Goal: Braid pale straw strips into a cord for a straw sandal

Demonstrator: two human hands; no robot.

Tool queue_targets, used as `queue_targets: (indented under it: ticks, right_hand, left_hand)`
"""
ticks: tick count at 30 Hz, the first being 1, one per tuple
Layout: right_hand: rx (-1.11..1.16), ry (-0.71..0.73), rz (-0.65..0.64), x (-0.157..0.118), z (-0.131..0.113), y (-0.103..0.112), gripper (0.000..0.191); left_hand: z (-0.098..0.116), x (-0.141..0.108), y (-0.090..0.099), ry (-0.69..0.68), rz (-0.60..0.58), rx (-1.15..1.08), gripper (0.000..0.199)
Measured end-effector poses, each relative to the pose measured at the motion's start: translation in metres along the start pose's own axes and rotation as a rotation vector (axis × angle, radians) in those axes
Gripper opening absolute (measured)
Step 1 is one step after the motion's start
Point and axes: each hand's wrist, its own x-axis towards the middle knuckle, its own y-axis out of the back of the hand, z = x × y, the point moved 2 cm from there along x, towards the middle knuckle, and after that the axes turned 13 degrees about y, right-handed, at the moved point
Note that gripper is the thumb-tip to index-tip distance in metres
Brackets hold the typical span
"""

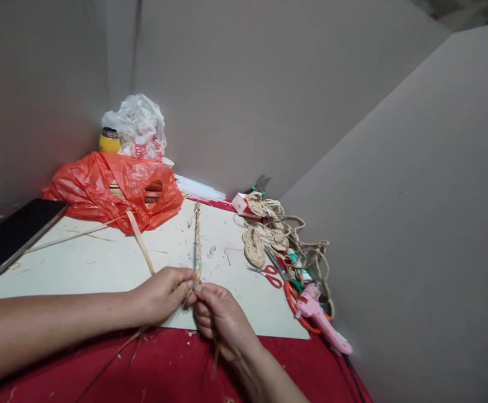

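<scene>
A narrow braid of straw strips (198, 238) runs away from me over the white board (227, 302). At its near end my left hand (166, 294) pinches the straw between thumb and fingers. Touching it on the right, my right hand (221, 313) is closed on the same end, fingers curled. One pale flat strip (142, 246) sticks out beyond my left hand towards the red bag. Loose brown strands trail below both hands over the red cloth (163, 369). The exact crossing of strips between the fingertips is hidden.
An orange-red plastic bag (88, 184) holding straw lies at the back left, near a phone (17, 235) and a yellow jar (109, 141). At right are woven straw pieces (254, 248), small red-handled scissors (272, 275) and a pink glue gun (321, 316). Walls rise behind and right.
</scene>
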Motion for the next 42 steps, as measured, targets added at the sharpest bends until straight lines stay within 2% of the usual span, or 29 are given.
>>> queue_targets:
  ticks: [4,9,12,17,19,23,27,31,34,37,39,42]
  right_hand:
    - [-0.088,0.051,0.112,0.000,0.004,-0.002,0.022]
    - [-0.116,0.071,0.141,0.001,0.005,-0.002,0.019]
    - [-0.111,0.073,0.149,0.001,0.006,-0.003,0.021]
    - [-0.080,0.057,0.125,-0.002,0.004,-0.006,0.036]
    - [-0.071,0.044,0.101,-0.003,0.004,-0.007,0.039]
    - [-0.117,0.077,0.078,-0.004,0.004,-0.006,0.039]
    - [-0.152,0.096,0.081,-0.002,0.006,-0.004,0.035]
    - [-0.094,0.072,0.073,-0.003,0.005,-0.002,0.031]
    - [-0.022,0.042,0.047,-0.005,0.002,-0.001,0.032]
    - [0.020,0.036,0.021,-0.005,-0.001,-0.001,0.033]
    - [0.033,0.032,0.007,-0.005,-0.003,-0.001,0.034]
    - [0.031,0.035,-0.014,-0.004,-0.004,0.001,0.033]
  left_hand:
    - [0.009,-0.002,0.005,0.002,-0.009,0.193,0.019]
    - [0.020,-0.007,0.013,-0.001,0.060,0.386,0.020]
    - [0.019,-0.009,0.011,0.063,0.020,0.262,0.022]
    - [0.016,-0.015,0.000,0.260,-0.108,0.043,0.029]
    - [0.016,-0.016,-0.003,0.256,-0.084,0.061,0.029]
    - [0.015,-0.017,-0.005,0.164,0.046,0.147,0.030]
    - [0.016,-0.020,-0.007,0.220,0.007,0.165,0.039]
    - [0.024,-0.018,0.005,0.240,-0.030,0.195,0.030]
    - [0.023,-0.009,0.020,0.265,0.025,0.195,0.028]
    - [0.015,0.001,0.025,0.236,0.071,0.051,0.030]
    - [0.009,0.005,0.020,0.228,-0.012,-0.072,0.026]
    - [0.004,0.007,0.011,0.285,-0.173,-0.283,0.019]
